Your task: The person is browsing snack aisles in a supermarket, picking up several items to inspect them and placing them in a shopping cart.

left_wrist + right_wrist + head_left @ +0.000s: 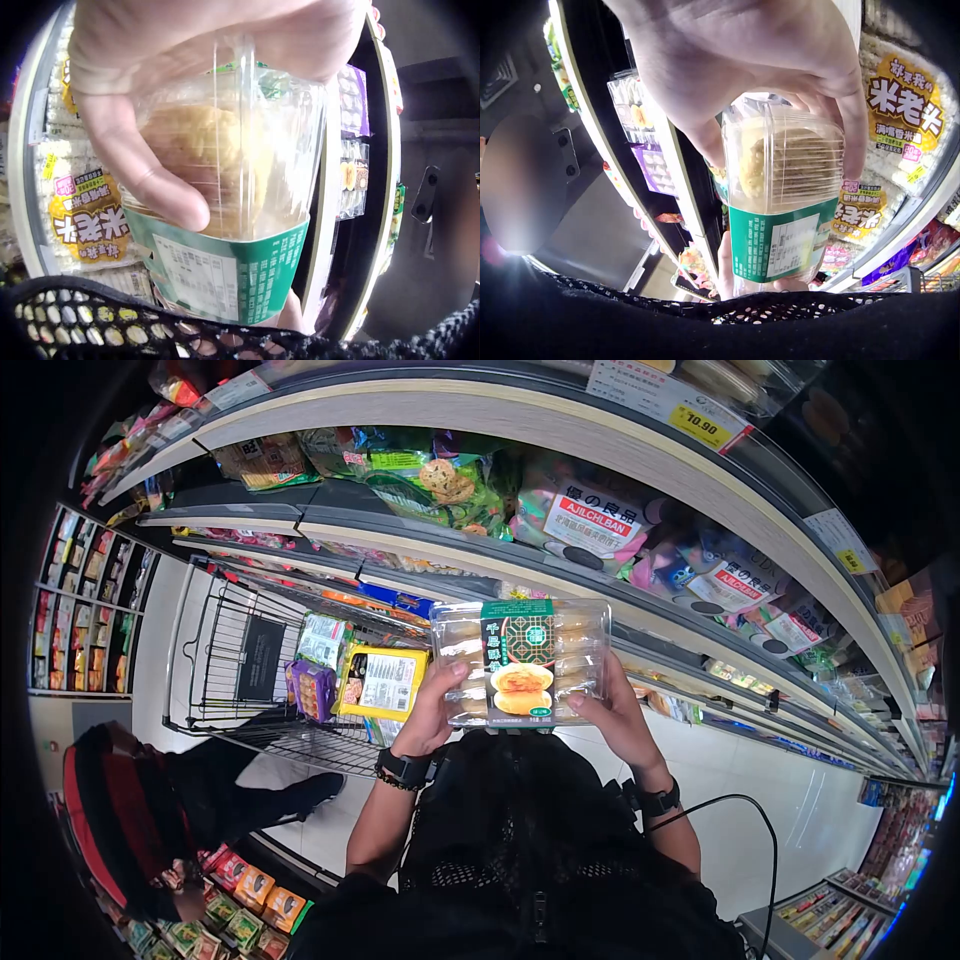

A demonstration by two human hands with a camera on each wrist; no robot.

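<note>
A clear plastic box of pastries (pixel 520 663) with a green label band is held up in front of the store shelves. My left hand (pixel 432 705) grips its left end, thumb on the front face. My right hand (pixel 612 710) grips its right end. In the left wrist view the box (pixel 232 225) shows its pale pastries and green band from below, with my thumb (pixel 142 169) across it. In the right wrist view the box (pixel 784 202) sits under my right hand's fingers (pixel 847 112).
A wire shopping cart (pixel 250 670) stands at left, holding a yellow pack (pixel 382 683) and a purple pack (pixel 312 688). Curved shelves of bagged snacks (pixel 590 520) run above. A person in red and black (pixel 130 810) crouches at lower left beside low racks.
</note>
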